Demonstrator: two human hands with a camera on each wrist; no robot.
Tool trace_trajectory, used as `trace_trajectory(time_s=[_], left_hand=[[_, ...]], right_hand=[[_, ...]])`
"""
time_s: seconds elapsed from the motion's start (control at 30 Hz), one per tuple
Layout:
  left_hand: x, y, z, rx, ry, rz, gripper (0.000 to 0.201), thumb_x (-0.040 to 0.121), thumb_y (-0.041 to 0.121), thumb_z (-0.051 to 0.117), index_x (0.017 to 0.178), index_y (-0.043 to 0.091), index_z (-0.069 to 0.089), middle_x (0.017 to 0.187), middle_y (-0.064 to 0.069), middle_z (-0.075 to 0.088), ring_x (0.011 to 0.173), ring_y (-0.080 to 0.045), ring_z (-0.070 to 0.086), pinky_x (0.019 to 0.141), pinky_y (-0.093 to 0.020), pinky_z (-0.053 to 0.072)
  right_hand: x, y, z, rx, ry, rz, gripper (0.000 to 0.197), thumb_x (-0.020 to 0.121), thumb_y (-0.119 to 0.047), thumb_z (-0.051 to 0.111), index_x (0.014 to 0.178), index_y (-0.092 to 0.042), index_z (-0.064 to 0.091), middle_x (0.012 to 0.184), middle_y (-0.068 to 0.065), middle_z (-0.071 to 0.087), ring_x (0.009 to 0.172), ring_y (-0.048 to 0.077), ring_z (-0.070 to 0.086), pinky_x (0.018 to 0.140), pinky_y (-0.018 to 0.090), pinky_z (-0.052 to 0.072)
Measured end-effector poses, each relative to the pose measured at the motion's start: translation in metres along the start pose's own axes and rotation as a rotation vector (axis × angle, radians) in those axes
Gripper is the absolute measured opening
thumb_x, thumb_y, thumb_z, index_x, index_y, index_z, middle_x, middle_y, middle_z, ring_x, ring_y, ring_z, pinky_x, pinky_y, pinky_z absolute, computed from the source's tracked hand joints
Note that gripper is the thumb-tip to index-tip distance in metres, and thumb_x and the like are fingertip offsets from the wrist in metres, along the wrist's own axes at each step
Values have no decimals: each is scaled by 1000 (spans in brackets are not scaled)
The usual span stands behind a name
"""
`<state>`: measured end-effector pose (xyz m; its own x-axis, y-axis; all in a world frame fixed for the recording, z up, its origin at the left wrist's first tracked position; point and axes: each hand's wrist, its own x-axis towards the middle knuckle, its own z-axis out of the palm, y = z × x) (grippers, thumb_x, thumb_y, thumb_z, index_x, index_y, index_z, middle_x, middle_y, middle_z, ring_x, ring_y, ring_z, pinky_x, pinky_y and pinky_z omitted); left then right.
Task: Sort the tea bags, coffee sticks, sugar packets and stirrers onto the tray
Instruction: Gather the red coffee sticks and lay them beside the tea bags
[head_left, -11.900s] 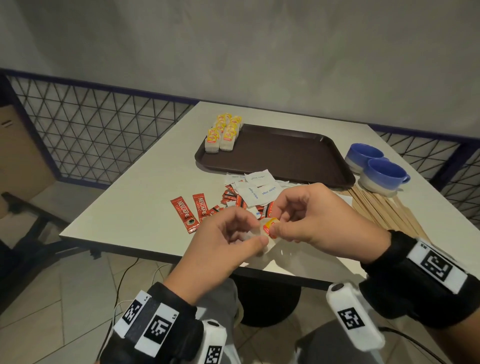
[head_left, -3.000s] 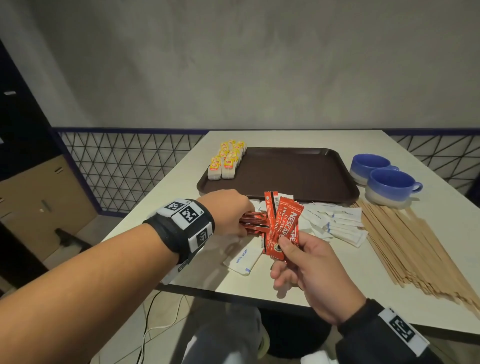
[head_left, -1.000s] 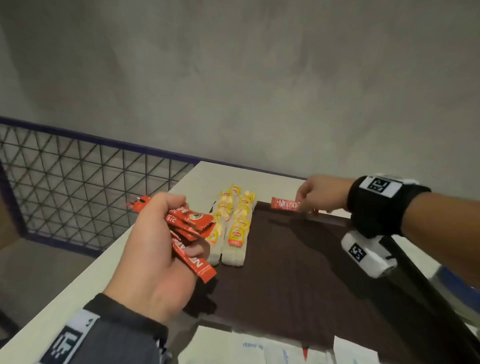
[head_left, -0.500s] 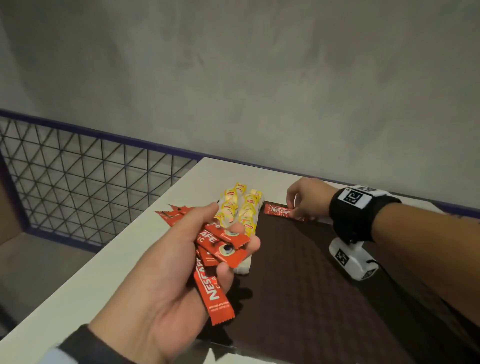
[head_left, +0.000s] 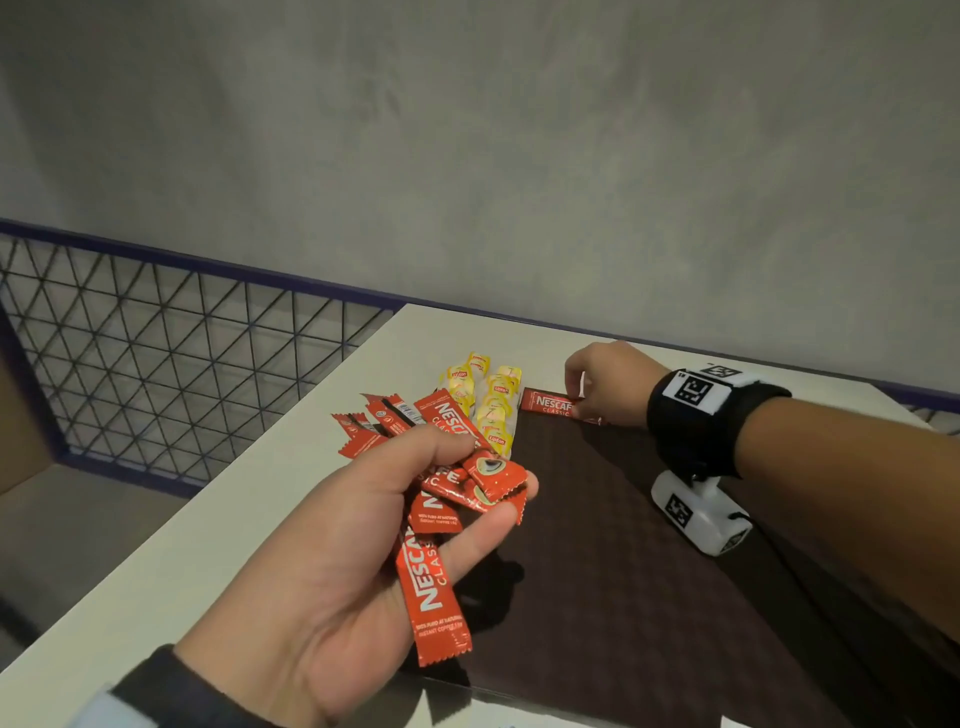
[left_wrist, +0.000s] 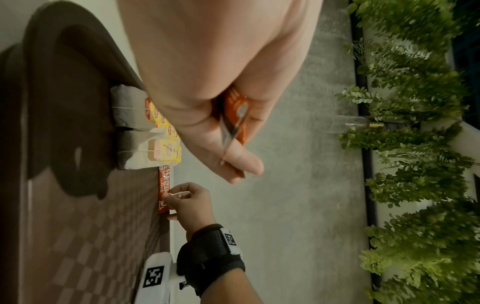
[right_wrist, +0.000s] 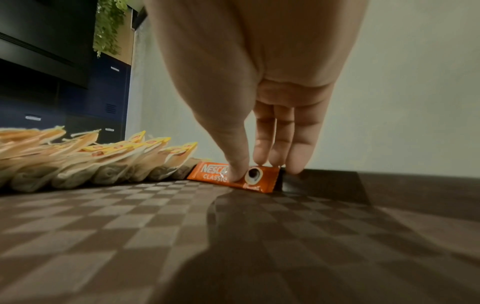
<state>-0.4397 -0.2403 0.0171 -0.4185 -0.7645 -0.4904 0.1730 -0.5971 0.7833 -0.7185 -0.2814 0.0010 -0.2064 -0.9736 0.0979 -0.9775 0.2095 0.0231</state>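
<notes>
The coffee sticks (head_left: 441, 499) are of glossy red foil that crinkles. The tea bags (right_wrist: 109, 164) are soft, matt paper with yellow paper tags. The brown tray (right_wrist: 233, 236) looks like hard plastic with a fine checkered texture. The table (head_left: 208, 519) is smooth and matt.

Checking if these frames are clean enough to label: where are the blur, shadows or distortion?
Head view: sharp, dim; left hand casts a shadow on the tray. Left wrist view: rotated sideways, hand looms huge, plants smeared. Right wrist view: foreground tray blurred, coffee stick sharp under the right hand, tea bags soft.
</notes>
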Motion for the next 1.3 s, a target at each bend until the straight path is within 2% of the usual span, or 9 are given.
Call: trace_trajectory(time_s=[0.13,0.27,0.33,0.37,0.43,0.67,0.97,1.17,1.3], left_hand=[[-13,-7,3,-13,-87,-43,37,99,-1,53,135,-11,52,139,-32,58,134,-42,54,96,-39,52],[-8,-7,-9,-317,-282,-8,36,107,2,41,74,-5,53,66,-21,62,73,-22,71,75,-22,57],[-11,-9,-5,-291,-239,-162,29,104,-2,44,77,-8,54,77,-21,63,96,-35,72,93,-29,52],[-13,-10,-4,-243,-245,-123,4,92,-8,60,93,-11,62,91,-25,70,100,-37,74,78,-31,58],[-17,-19,-7,-53,-162,25,44,63,1,81,105,-1,69,96,-24,76,74,-31,78,48,-27,58],[-26,-28,-7,-147,-83,132,43,54,11,83,96,6,75,77,-16,78,53,-22,74,36,-24,51],[-29,-35,-11,-167,-140,182,33,76,8,84,108,8,78,95,-13,81,75,-23,79,47,-25,58],[-25,-36,-12,-209,-137,205,23,79,8,81,102,3,78,92,-17,80,77,-28,80,49,-27,60],[-18,-35,-13,-233,-101,219,17,78,9,81,91,-1,77,86,-19,79,68,-30,79,44,-27,58]], right_hand=[[1,3,1,5,21,-6,16,84,-26,80,95,-18,71,93,-6,55,91,17,54,76,30,43],[1,3,3,24,35,1,14,85,-28,80,92,-19,71,88,-8,55,89,16,54,74,29,41],[1,3,2,40,43,1,16,88,-32,77,92,-18,71,90,-7,57,88,14,55,73,29,40],[0,4,0,49,43,3,18,89,-35,75,93,-18,72,90,-7,57,87,14,55,73,29,40],[-4,5,-4,58,38,15,23,92,-40,71,96,-18,72,93,-6,60,87,14,57,73,29,42],[-35,-8,-51,373,13,73,15,94,-28,69,90,-14,73,85,4,72,70,15,64,58,27,51],[-101,-73,-96,1040,-537,-167,30,82,-9,79,106,6,69,84,11,71,71,20,67,63,30,55],[-96,-79,-83,954,-514,-196,19,87,1,74,105,5,71,89,20,73,69,20,69,63,29,58],[-58,-38,-80,554,-146,-88,17,88,-5,75,105,-7,75,91,11,77,74,16,71,64,22,58]])
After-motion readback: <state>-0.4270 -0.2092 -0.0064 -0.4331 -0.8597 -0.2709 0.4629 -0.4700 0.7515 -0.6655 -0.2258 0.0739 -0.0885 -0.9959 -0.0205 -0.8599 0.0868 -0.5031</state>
